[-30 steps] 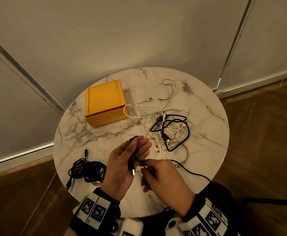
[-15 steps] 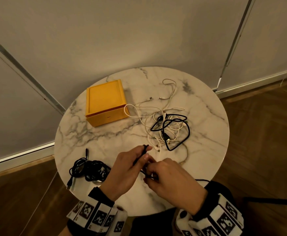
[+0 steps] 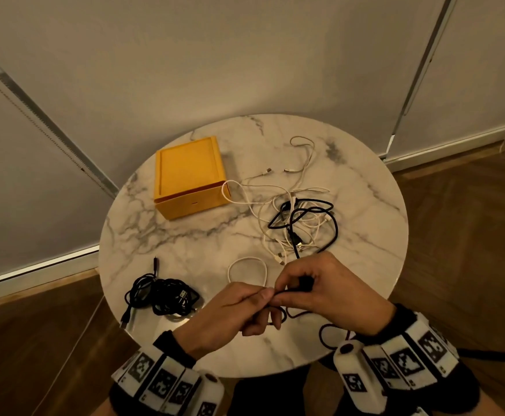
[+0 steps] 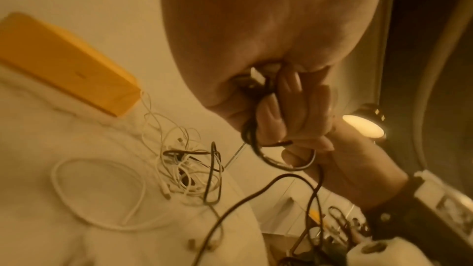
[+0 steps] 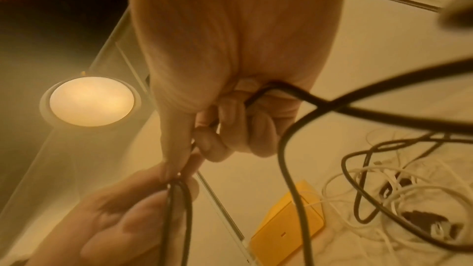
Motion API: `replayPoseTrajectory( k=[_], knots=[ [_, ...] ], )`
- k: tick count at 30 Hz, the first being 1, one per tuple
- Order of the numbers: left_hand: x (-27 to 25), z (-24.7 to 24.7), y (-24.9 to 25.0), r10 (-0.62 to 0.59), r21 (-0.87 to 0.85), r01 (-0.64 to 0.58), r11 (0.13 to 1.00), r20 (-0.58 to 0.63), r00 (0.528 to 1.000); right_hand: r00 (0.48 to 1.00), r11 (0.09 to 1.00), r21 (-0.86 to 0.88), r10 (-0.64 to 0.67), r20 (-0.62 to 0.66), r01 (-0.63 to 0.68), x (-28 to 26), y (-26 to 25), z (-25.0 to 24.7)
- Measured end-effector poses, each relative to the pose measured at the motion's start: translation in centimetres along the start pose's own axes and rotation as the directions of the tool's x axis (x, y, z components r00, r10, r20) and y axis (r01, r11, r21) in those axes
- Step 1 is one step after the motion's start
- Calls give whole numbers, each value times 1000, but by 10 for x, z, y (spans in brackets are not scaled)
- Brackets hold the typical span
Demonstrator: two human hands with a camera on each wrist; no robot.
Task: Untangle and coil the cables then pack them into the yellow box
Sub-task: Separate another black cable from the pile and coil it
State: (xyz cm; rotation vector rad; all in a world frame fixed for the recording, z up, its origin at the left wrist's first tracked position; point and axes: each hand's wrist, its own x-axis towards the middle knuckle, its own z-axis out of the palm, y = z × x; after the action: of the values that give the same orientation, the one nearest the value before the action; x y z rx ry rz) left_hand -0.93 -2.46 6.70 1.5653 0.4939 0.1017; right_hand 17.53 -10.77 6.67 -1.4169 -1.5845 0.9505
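Low over the near edge of the marble table, my left hand and right hand meet fingertip to fingertip, both gripping one black cable. Small loops of it hang under my left fingers, and the rest trails off the table edge. In the right wrist view the cable runs through my curled right fingers to the left hand. The yellow box stands at the back left. A tangle of white and black cables lies at the right.
A bundled black cable lies at the near left of the table, one plug pointing away. A loose white cable loop lies just beyond my hands. Walls stand close behind the round table, and wooden floor surrounds it.
My left hand has turned from holding the cable end upright to knuckles up, and both hands have shifted slightly right and nearer. The white loop behind them is now uncovered.
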Motion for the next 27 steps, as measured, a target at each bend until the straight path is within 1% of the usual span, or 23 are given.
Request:
replayPoseTrajectory(
  k=[3, 5, 9, 15, 18, 20, 22, 25, 27],
  knots=[
    [-3, -2, 1, -12, -169, 17, 985, 27, 1000, 998, 981, 196, 13, -63, -1, 0, 4, 2],
    [-5, -2, 2, 3, -259, 6, 966, 31, 1000, 993, 957, 288, 10, -118, 24, 1, 6, 3],
    [-3, -3, 7, 35, -425, -33, 905, -4, 999, 973, 932, 358, 33, -228, 52, 3, 6, 7],
    [3, 0, 8, 92, -574, -109, 812, -58, 994, 947, 829, 559, 163, -278, 21, 6, 11, 31],
    [4, -1, 8, 97, -611, -141, 779, -106, 990, 939, 810, 584, 231, -256, -40, 2, 16, 41],
    [4, -2, 9, 91, -615, -171, 770, -159, 983, 937, 828, 554, 255, -238, -85, 0, 18, 47],
    [5, -2, 12, 94, -619, -216, 756, -224, 970, 943, 843, 519, 274, -189, -141, -1, 16, 55],
    [9, 0, 18, 52, -645, -292, 706, -364, 930, 951, 829, 507, 304, -52, -237, -4, 11, 69],
    [12, 5, 20, 36, -630, -330, 703, -433, 901, 957, 849, 463, 289, -1, -256, -5, 6, 73]
  ],
)
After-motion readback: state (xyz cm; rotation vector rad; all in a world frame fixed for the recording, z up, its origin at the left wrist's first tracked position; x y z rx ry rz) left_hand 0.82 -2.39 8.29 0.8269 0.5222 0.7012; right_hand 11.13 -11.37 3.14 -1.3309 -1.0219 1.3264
